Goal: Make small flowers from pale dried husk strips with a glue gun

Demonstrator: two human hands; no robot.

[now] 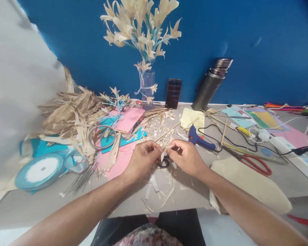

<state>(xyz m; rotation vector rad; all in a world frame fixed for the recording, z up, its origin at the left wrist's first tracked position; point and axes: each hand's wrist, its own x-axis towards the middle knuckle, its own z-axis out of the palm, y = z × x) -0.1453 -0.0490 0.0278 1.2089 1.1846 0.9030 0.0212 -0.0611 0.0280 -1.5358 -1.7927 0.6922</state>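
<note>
My left hand and my right hand meet over the middle of the table, both with fingers pinched on a small pale strip of dried husk held between them. The strip's tip hangs down between the thumbs. Under the hands lies a small dark ring-shaped thing among husk scraps. A blue glue gun rests just right of my right hand.
A heap of dried husks and pink paper lie at left, with a blue ribbon spool near the edge. At the back stand a vase of husk flowers, a phone and a flask. Red scissors, cables and a cream husk leaf lie right.
</note>
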